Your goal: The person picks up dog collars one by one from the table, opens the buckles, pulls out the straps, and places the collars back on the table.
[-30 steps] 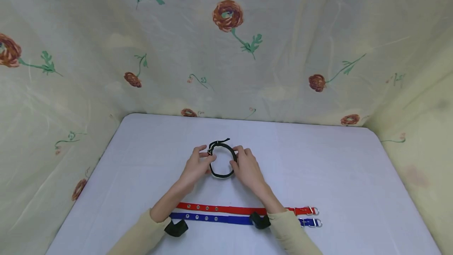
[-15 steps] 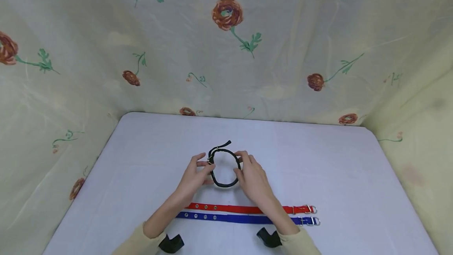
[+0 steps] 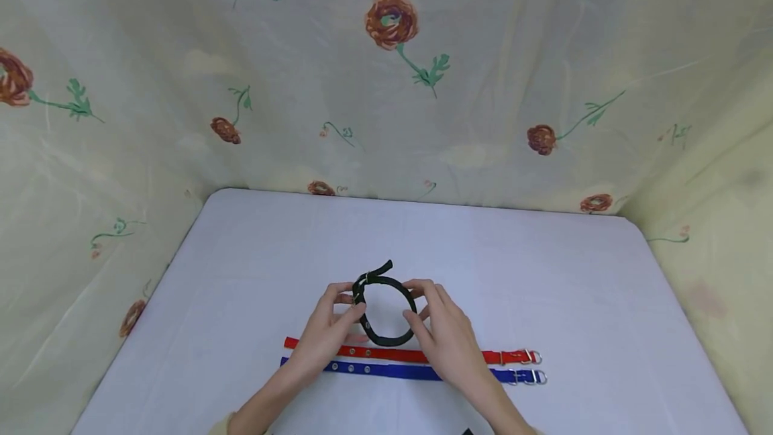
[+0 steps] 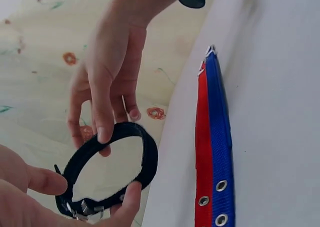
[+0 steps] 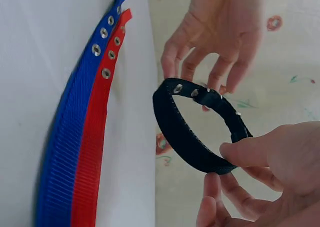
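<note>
A black collar (image 3: 388,342), fastened into a ring, is held up over the table between both hands. My left hand (image 3: 326,327) pinches its left side by the metal buckle (image 4: 85,208). On the opposite side, my right hand (image 3: 451,337) grips the band between thumb and fingers, as the right wrist view also shows. Metal eyelets (image 5: 178,89) line part of the band, and its loose tail (image 3: 383,268) sticks out at the top. Below the hands, a red collar (image 3: 395,355) and a blue collar (image 3: 407,372) lie flat, partly hidden by the forearms.
Both flat collars lie side by side, with metal rings and buckles at their right ends and eyelets toward the left. A white tabletop (image 3: 543,274) spreads under everything. Flower-patterned cloth (image 3: 471,72) hangs behind it and at both sides.
Both hands have drawn the black collar ring back toward the person and nearer the flat collars. Their grip on it stays much the same, and the red and blue collars have not moved.
</note>
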{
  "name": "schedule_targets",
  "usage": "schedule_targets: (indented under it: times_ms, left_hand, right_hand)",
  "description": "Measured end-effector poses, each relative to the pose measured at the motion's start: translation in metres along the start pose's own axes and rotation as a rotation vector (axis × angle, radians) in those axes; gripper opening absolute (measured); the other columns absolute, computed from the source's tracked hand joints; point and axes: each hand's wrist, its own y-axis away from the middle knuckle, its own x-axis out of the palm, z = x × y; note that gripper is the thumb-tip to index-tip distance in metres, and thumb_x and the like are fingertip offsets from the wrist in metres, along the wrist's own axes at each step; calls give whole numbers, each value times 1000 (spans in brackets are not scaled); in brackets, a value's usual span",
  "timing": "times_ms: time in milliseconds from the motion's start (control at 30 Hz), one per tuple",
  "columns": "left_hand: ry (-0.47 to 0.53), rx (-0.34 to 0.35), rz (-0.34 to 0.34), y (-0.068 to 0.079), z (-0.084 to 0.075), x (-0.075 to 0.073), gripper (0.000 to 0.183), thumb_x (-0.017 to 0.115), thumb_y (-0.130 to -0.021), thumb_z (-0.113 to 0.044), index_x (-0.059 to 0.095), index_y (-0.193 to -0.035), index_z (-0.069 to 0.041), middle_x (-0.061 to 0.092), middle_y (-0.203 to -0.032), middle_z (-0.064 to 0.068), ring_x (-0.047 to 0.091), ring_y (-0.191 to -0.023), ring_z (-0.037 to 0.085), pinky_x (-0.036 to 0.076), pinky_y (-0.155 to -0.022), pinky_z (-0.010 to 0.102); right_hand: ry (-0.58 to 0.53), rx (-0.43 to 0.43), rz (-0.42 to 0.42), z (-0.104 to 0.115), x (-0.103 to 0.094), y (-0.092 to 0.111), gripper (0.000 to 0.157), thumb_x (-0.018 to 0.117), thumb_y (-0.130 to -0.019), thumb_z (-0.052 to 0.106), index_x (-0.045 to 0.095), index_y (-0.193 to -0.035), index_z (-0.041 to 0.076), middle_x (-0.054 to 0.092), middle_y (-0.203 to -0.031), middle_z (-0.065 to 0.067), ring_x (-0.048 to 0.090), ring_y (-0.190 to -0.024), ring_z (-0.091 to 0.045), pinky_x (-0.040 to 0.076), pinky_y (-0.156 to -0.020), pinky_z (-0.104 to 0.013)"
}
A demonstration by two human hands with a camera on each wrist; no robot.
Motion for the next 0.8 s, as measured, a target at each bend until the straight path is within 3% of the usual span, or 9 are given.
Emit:
schedule_targets:
  times_ms: [233, 333, 467, 567, 800]
  left_hand:
    - [20, -27, 38, 17, 9, 2, 42, 62, -111, -31, 48, -144, -9, 55, -147, 24, 76, -112, 29, 68, -85, 42]
    - [-9, -12, 53, 23, 12, 2, 40, 63, -111, -31, 52, -142, -10, 59, -140, 23, 80, -99, 27, 67, -85, 38]
    - [-115, 61, 42, 29, 13, 2, 35, 65, -110, -32, 59, -137, -11, 66, -126, 19, 80, -83, 21, 67, -81, 31]
    - [-164, 89, 42, 33, 14, 4, 34, 66, -109, -34, 62, -134, -12, 68, -122, 17, 78, -87, 17, 67, -77, 30]
    - [-168, 99, 58, 37, 22, 11, 33, 65, -108, -42, 64, -130, -17, 70, -124, 14, 76, -100, 20, 67, -80, 30]
  right_hand:
    - [-47, 58, 54, -2, -7, 20, 45, 81, -97, 10, 62, -136, 23, 74, -124, -5, 64, -84, -4, 54, -71, -19]
    - [-75, 82, 72, -3, -10, 28, 44, 81, -97, 10, 63, -134, 25, 74, -124, -3, 64, -85, -2, 54, -72, -19]
    - [-96, 113, 77, -4, -11, 37, 44, 83, -95, 11, 63, -132, 26, 75, -122, 1, 63, -85, 1, 55, -75, -19]
    - [-91, 138, 75, -4, -12, 42, 45, 84, -94, 14, 64, -133, 25, 76, -120, 3, 62, -84, 2, 56, -77, -19]
    - [-77, 212, 92, -5, -16, 48, 44, 83, -96, 18, 65, -135, 27, 75, -119, 8, 64, -89, 2, 57, -82, -20]
